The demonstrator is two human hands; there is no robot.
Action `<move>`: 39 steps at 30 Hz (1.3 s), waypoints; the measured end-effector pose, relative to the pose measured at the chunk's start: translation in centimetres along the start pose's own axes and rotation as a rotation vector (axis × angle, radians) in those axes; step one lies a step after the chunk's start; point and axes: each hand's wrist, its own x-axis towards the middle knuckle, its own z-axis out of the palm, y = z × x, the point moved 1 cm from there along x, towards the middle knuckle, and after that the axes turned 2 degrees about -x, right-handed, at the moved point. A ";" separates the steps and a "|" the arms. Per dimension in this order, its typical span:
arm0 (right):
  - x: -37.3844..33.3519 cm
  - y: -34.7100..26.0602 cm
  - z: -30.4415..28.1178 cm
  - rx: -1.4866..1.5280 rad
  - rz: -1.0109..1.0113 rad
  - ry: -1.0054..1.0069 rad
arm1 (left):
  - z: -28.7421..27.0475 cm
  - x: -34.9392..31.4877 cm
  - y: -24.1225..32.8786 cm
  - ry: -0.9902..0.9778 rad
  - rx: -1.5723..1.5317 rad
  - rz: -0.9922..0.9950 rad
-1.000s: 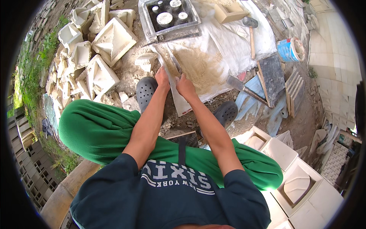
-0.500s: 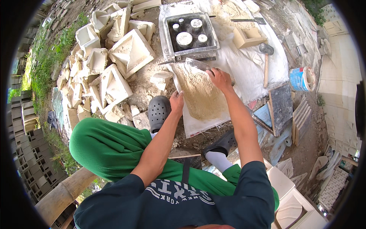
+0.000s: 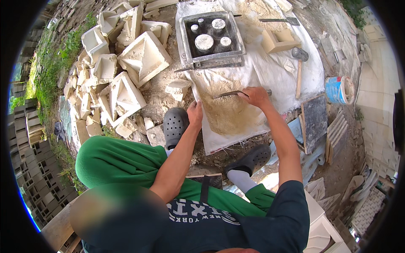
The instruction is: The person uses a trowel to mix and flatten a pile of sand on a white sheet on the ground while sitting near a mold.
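Observation:
My right hand (image 3: pixel 256 97) is closed round a trowel (image 3: pixel 225 94), whose dark blade is seen nearly edge-on and points left over a heap of tan powder (image 3: pixel 230 116). The powder lies on a white woven sack (image 3: pixel 215 143). My left hand (image 3: pixel 195 113) grips the left edge of that sack, its fingers partly hidden. Just beyond the powder stands a square metal mould (image 3: pixel 183 36), with several dark cylinders of different widths inside, their tops dusted pale.
Broken cream-coloured blocks (image 3: pixel 145 59) are piled at the left. On the sack at the right lie a hollow block (image 3: pixel 278 42), a mallet (image 3: pixel 299 71) and a flat dark-bladed tool (image 3: pixel 278 20). A blue bucket (image 3: pixel 333 90) and a dark board (image 3: pixel 314 124) stand farther right.
My right hand has moved right and nearer, drawing the trowel away from the mould's near side. The blade has turned from flat-on to edge-on. My left hand stays at the sack's edge.

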 end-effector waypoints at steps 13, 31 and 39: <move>1.3 0.5 1.5 -0.075 0.388 0.030 | -0.6 -0.3 -0.4 -0.161 -0.147 -0.087; -11.0 -12.8 3.3 0.290 0.961 -0.021 | 0.8 -5.9 -4.1 -0.107 0.254 0.033; -12.0 -11.7 5.4 0.376 1.226 0.211 | -0.6 -5.2 -5.2 -0.164 0.004 -0.096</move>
